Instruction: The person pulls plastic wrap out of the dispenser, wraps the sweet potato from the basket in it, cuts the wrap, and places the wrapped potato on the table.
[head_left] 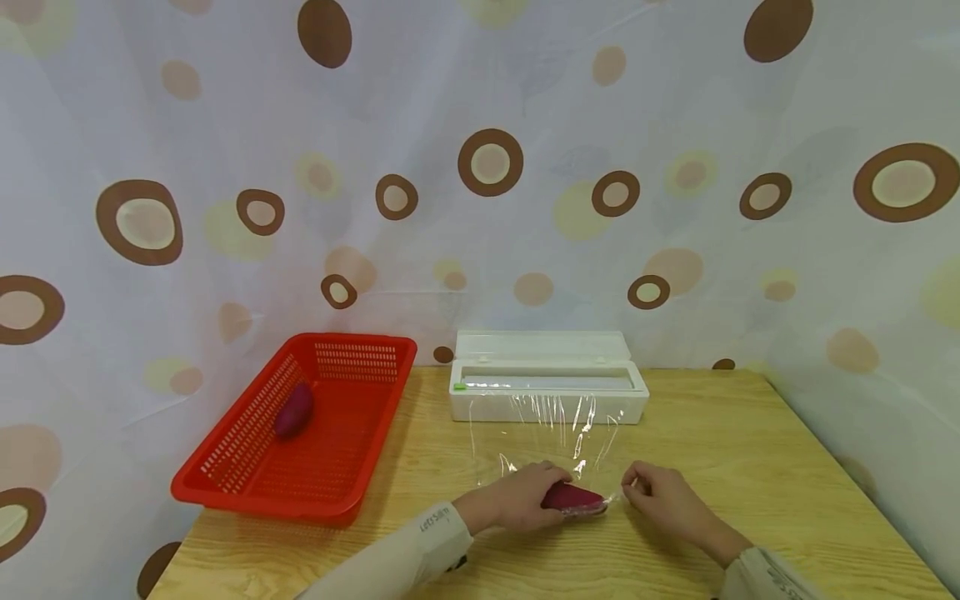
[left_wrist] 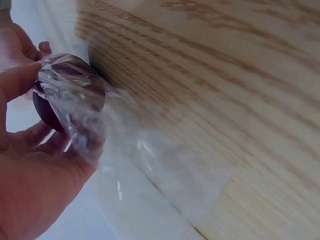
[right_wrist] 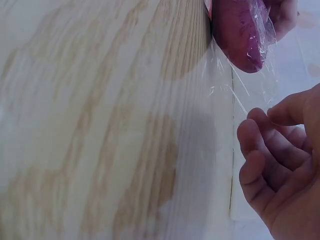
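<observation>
My left hand (head_left: 521, 497) grips a purple sweet potato (head_left: 573, 497), its fingers curled around one end. Clear cling film (left_wrist: 75, 95) is wrapped in wrinkles over the sweet potato. From there the film runs as a sheet back to a white dispenser box (head_left: 547, 407), whose lid stands raised. At the right of the sweet potato, my right hand (head_left: 671, 504) pinches the film between thumb and index finger. In the right wrist view, thin film creases stretch from the sweet potato's tip (right_wrist: 245, 55) toward these fingertips.
A red plastic basket (head_left: 330, 508) with slotted sides stands on the left of the wooden table (head_left: 757, 467). Inside it lies another purple sweet potato (head_left: 294, 410). A patterned curtain (head_left: 525, 233) hangs behind the table.
</observation>
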